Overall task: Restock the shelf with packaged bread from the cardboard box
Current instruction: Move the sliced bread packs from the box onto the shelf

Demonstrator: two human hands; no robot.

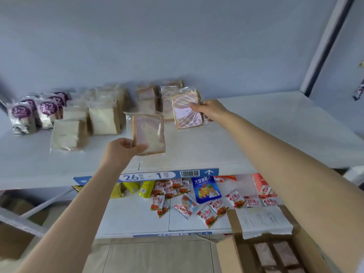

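Now, mid-restock. Both hands are up at the upper shelf, each with one pack of pink-swirl bread.

- Left hand: fingers curled round the lower left corner of a pack, thumb across its front. The pack is upright, face toward us, over the front part of the shelf. We cannot tell whether its lower edge touches the board.
- Right hand: thumb and fingers pinch the right edge of a second pack. It is tilted and just in front of the back row. Contact with the board is likewise unclear.

Done so far, as we judge it: a few packs of the same pink bread stand at the back of the shelf, behind the two in hand. White loaves and purple-label packs fill the left part.

Left to do: set down these two, then go on from the box. It stands open at lower right, below the lower shelf. We see at least two dark-crusted packs inside it. How many lie beneath we cannot tell. White board shows to the right of the pink row, so there is room to go on.

Our estimate is an early to middle stage, with several more trips likely. The snack packets on the lower shelf are not part of this job.
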